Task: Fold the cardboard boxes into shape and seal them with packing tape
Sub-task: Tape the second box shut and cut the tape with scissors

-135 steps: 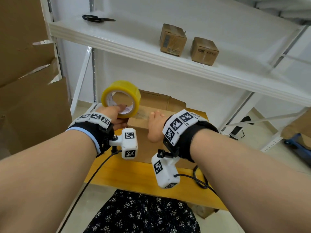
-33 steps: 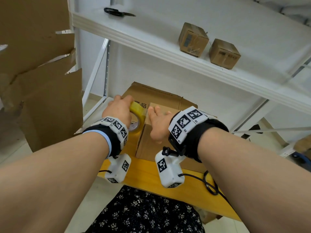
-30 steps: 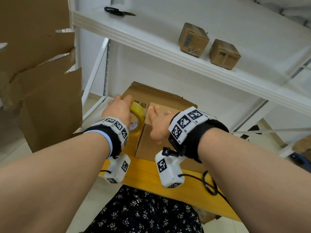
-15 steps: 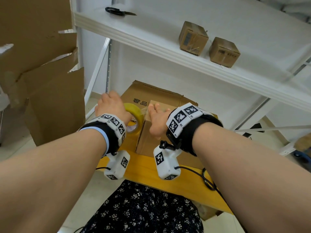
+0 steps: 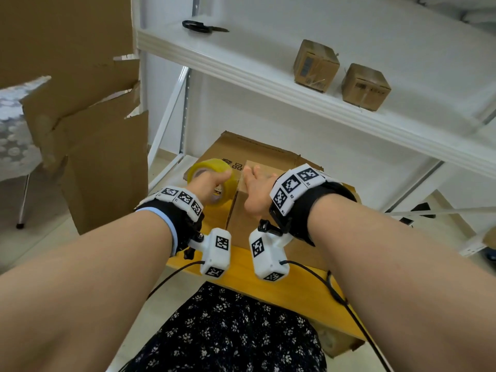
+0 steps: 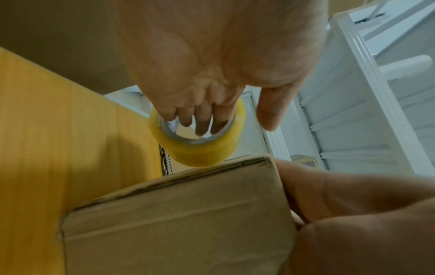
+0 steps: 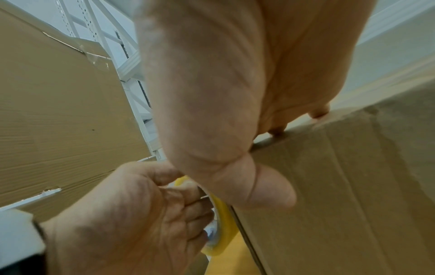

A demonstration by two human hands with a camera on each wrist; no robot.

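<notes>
Lifted since a moment ago, the tape roll hangs from my left hand; my right hand lies flat on the cardboard box. Slack tape could wrinkle.

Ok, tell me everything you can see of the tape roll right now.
The tape roll is a yellowish, translucent ring of packing tape with a pale inner core. The left hand grips it: fingers hooked through the core, thumb over the outer face. It is held on edge above the yellow table, close against the left side of the cardboard box that the right hand steadies. No loose tape end is clearly visible.
</notes>
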